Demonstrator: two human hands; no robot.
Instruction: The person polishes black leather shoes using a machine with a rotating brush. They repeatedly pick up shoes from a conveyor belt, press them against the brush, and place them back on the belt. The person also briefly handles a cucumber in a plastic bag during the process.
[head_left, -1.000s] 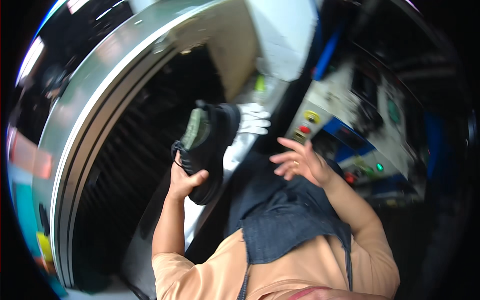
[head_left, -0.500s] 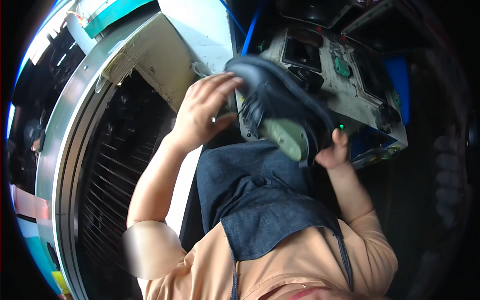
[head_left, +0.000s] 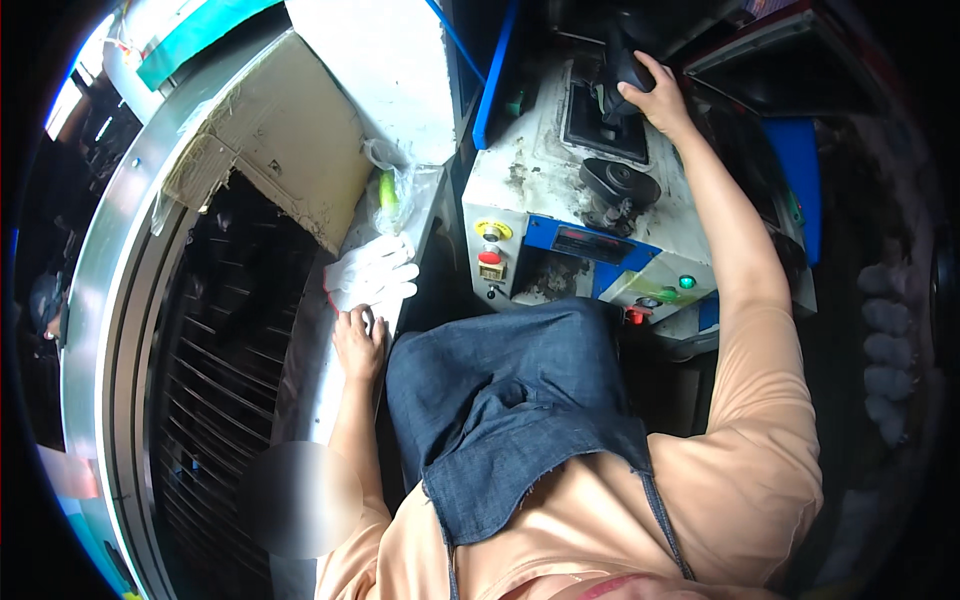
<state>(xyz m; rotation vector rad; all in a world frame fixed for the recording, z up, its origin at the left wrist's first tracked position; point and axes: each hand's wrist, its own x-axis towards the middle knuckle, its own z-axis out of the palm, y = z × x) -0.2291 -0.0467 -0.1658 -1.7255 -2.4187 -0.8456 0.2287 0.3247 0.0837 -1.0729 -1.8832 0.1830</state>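
Note:
My right hand (head_left: 658, 98) reaches far forward over the machine (head_left: 515, 190). Its thumb and fingers close around a dark shoe (head_left: 620, 62), which stands upright over the framed black recess in the machine's top. Most of the shoe blends into the dark background. On the narrow metal ledge (head_left: 325, 385) at my left, my left hand (head_left: 360, 342) rests with loosely bent fingers and nothing in them. Its fingertips lie at the cuff of a white work glove (head_left: 372, 275); whether they touch it I cannot tell.
A black oval pad (head_left: 620, 182) sits on the machine, whose front has a red button (head_left: 489, 259) and a green light (head_left: 687, 283). Beyond the glove lies a clear plastic bag (head_left: 390, 195) with something green inside. A conveyor with dark rods (head_left: 215, 385) runs along the left, beside a worn cardboard panel (head_left: 290, 140).
The shoe, earlier between both hands above my lap with its pale green inside showing, has moved forward onto the machine in my right hand. My left hand has dropped to the ledge.

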